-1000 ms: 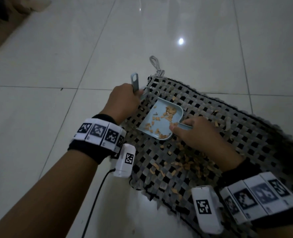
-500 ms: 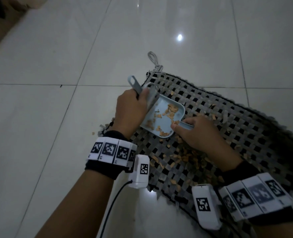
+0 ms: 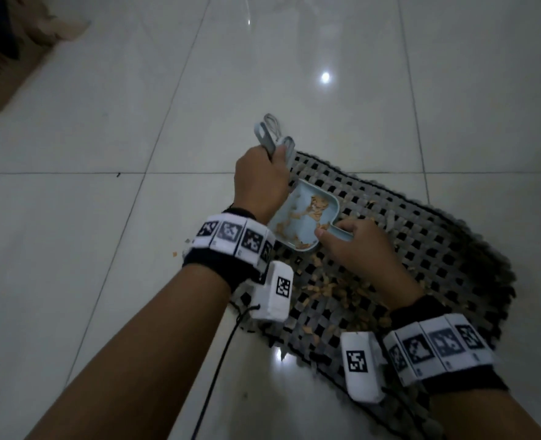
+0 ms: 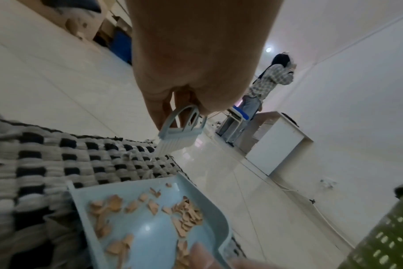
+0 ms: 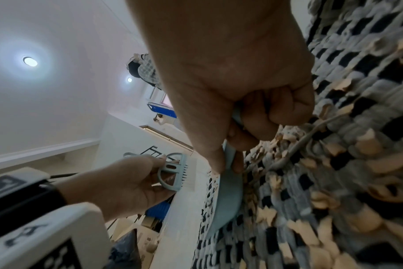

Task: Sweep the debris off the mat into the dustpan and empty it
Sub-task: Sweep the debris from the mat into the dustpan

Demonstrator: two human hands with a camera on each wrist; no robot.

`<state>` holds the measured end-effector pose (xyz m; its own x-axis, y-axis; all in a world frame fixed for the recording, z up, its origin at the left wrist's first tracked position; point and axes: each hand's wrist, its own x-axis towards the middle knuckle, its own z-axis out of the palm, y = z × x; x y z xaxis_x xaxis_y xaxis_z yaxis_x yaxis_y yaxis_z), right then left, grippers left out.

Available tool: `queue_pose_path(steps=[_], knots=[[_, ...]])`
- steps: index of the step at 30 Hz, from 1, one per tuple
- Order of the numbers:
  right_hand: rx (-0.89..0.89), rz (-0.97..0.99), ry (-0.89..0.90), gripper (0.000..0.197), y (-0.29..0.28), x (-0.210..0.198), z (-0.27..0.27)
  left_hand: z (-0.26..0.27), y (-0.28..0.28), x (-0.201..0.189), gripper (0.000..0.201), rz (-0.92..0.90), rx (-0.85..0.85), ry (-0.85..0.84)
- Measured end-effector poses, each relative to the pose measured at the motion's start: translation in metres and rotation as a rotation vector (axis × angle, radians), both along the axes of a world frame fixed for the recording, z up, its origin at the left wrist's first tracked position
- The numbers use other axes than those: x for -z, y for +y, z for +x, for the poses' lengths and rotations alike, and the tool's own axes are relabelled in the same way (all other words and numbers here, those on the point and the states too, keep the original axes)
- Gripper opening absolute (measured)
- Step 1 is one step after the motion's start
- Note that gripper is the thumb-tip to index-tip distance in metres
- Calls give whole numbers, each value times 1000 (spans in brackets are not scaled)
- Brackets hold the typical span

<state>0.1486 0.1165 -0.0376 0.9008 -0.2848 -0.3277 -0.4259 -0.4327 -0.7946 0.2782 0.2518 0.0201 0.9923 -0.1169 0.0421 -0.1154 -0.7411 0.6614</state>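
Your head camera looks steeply down at the woven mat (image 3: pixel 390 249) from above. Both wrist cameras sit low and close, facing along your fingers; each shares the dustpan (image 4: pixel 150 227) with it.

The dustpan (image 3: pixel 297 223) in my right hand (image 3: pixel 355 249) looks like smooth pale-blue plastic with a slight sheen, as does the brush (image 4: pixel 181 131) in my left hand (image 3: pixel 259 182). Under both hands the mat (image 3: pixel 421 249) is coarse woven cloth, rough and matt, lying on glossy floor tiles (image 3: pixel 104 122).
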Motion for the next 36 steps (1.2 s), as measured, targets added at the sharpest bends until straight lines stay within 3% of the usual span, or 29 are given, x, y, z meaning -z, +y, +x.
queue_pose_path(steps=[5,10,15,18,24,28,31,36], knots=[[122,73,-7,33,-14,-9,-4,34,-29,-11,46,-168,-170,59],[124,15,22,32,-30,-4,-12,42,-52,6,48,-256,-263,182],[104,-12,22,33,-35,2,-13,26,-41,27,42,99,33,69],[85,-25,33,36,-34,6,-9,18,-26,39,38,211,116,-34],[80,-22,71,37,-33,12,-8,-21,-17,42,29,208,265,-55],[81,-23,89,37,-36,14,-10,-46,-11,36,25,115,399,99],[91,-6,84,39,-35,15,-11,-44,-7,23,34,39,349,143],[108,16,62,36,-34,16,-15,-16,-3,31,42,59,99,-73]])
